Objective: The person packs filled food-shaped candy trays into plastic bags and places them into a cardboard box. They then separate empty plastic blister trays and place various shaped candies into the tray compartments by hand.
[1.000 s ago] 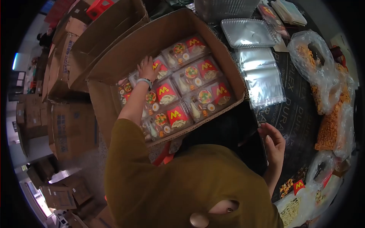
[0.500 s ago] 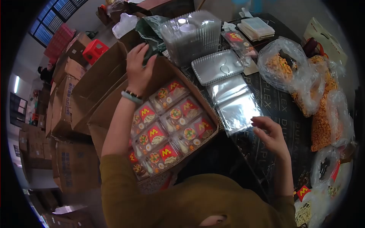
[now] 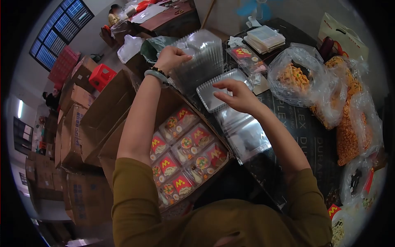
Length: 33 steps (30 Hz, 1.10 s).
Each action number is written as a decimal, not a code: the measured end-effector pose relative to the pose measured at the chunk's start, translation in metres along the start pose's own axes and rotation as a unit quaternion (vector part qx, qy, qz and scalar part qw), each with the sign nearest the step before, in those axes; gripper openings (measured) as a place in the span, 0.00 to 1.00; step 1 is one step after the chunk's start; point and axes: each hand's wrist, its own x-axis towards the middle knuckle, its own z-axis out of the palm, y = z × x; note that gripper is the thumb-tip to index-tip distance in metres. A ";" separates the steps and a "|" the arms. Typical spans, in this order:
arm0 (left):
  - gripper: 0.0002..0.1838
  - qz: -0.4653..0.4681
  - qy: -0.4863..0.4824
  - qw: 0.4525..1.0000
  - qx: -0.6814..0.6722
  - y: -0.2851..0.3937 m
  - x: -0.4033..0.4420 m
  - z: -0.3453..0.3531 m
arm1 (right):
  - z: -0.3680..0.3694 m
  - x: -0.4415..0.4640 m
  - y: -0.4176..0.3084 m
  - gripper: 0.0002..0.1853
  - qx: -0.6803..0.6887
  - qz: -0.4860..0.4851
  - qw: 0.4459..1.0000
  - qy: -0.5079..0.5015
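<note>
A stack of clear plastic trays (image 3: 205, 61) stands on the dark table, its ribbed edges facing me. My left hand (image 3: 170, 59), with a beaded and a pale bracelet at the wrist, is at the stack's upper left edge; its fingers are bent, thumb a little apart, and no held item shows. My right hand (image 3: 238, 95) hovers over a single clear tray (image 3: 207, 98), thumb and fingers apart and holding nothing. Flat clear plastic bags (image 3: 249, 142) lie nearer to me. An open carton (image 3: 230, 154) below my left arm holds rows of clear packs (image 3: 201, 138) with red labels.
At the right lie plastic bags of orange snack pieces (image 3: 354, 140) and an open bag (image 3: 294, 78). A paper stack (image 3: 265, 39) and a red-labelled pack (image 3: 245, 57) are at the back. Cartons (image 3: 88, 197) and a red stool (image 3: 102, 77) stand left.
My left hand has moved right to the tray stack. My right hand has risen from the flat bags to above the single tray. The view has shifted slightly.
</note>
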 end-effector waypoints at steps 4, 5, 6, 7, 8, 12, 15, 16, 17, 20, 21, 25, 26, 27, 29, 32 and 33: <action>0.16 -0.011 -0.012 1.000 -0.003 0.015 -0.007 -0.005 | 0.014 0.046 0.017 0.14 -0.058 -0.099 0.989 0.091; 0.16 -0.010 -0.014 1.000 0.006 0.014 -0.006 -0.006 | 0.017 0.055 0.019 0.13 -0.076 -0.121 0.983 0.119; 0.16 -0.010 -0.017 1.000 0.015 0.013 -0.005 -0.005 | 0.020 0.064 0.021 0.13 -0.104 -0.159 0.971 0.145; 0.15 -0.003 -0.015 1.000 0.027 0.010 -0.002 -0.004 | 0.023 0.073 0.023 0.12 -0.132 -0.195 0.957 0.171; 0.15 0.003 -0.013 0.999 0.037 0.006 0.001 -0.003 | 0.025 0.081 0.026 0.11 -0.161 -0.231 0.939 0.196; 0.10 0.085 0.028 0.984 0.154 0.014 -0.005 0.003 | 0.033 0.103 0.028 0.10 -0.261 -0.275 0.900 0.217; 0.07 0.161 0.060 0.967 0.189 0.020 -0.015 0.009 | 0.037 0.111 0.031 0.08 -0.321 -0.284 0.877 0.219; 0.07 0.164 0.068 0.966 0.190 0.018 -0.016 0.010 | 0.038 0.112 0.032 0.08 -0.338 -0.285 0.868 0.226; 0.07 0.168 0.076 0.964 0.190 0.016 -0.016 0.011 | 0.039 0.112 0.032 0.07 -0.355 -0.287 0.859 0.233; 0.06 0.180 0.121 0.961 0.172 0.008 -0.016 0.019 | 0.042 0.112 0.034 0.06 -0.360 -0.279 0.847 0.273; 0.06 0.185 0.140 0.959 0.163 0.007 -0.016 0.022 | 0.044 0.111 0.034 0.06 -0.359 -0.278 0.847 0.278; 0.03 0.311 0.239 0.877 0.279 0.010 -0.016 0.028 | 0.048 0.107 0.033 0.07 -0.375 -0.252 0.845 0.285; 0.03 0.277 0.223 0.881 0.312 0.013 -0.016 0.020 | 0.049 0.106 0.033 0.07 -0.384 -0.240 0.846 0.283; 0.04 0.291 0.268 0.872 0.288 0.016 -0.014 0.005 | 0.048 0.105 0.032 0.07 -0.378 -0.235 0.852 0.276; 0.05 0.237 0.323 0.895 0.195 0.044 -0.022 -0.025 | 0.046 0.103 0.031 0.07 -0.367 -0.221 0.864 0.265; 0.10 0.164 0.216 0.929 -0.253 0.057 -0.051 -0.046 | 0.035 0.084 0.027 0.10 -0.044 -0.106 0.945 0.306; 0.11 0.147 0.152 0.909 -0.358 0.061 -0.068 -0.038 | 0.032 0.076 0.023 0.12 0.106 -0.053 0.942 0.315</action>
